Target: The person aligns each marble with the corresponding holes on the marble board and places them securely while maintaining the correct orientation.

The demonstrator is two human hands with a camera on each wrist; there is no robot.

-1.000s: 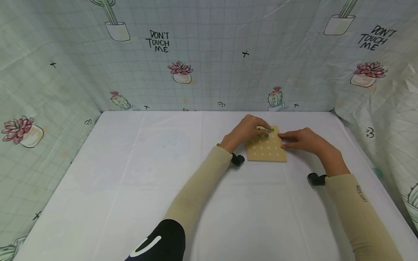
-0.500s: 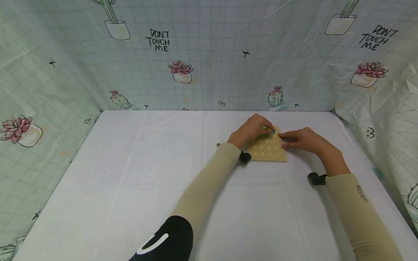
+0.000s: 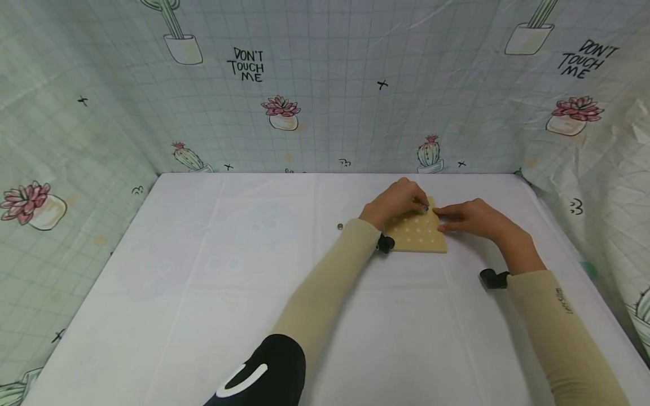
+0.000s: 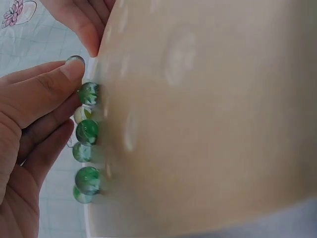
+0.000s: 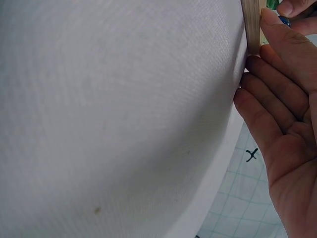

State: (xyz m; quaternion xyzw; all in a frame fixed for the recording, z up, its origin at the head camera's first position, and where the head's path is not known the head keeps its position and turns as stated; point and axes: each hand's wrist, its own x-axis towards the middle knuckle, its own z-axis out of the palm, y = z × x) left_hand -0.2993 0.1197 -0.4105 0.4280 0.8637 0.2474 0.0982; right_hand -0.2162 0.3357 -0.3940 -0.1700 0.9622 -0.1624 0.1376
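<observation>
A square yellow wooden board (image 3: 413, 247) with rows of pale hollows lies at the back right of the table. Several green glass marbles (image 4: 87, 131) sit along it in the left wrist view; in the head view the left hand (image 3: 396, 200) covers most of them. That hand pinches one glass marble (image 4: 75, 60) between thumb and fingers, close over the board. It looks blue (image 5: 285, 21) in the right wrist view. My right hand (image 3: 477, 219) touches the board's right edge, its thumb and index finger apart and the other fingers loosely bent.
A small round marble-like ball (image 3: 340, 226) lies on the white tabletop (image 3: 213, 316), left of the board by the sleeve cuff. Printed curtains (image 3: 325, 124) hang behind and at both sides. Each wrist carries a black camera (image 3: 386, 243).
My left hand has shifted a little to the right over the board with the marble in its fingers. Its sleeve now uncovers the small ball on the table. The right hand stays put.
</observation>
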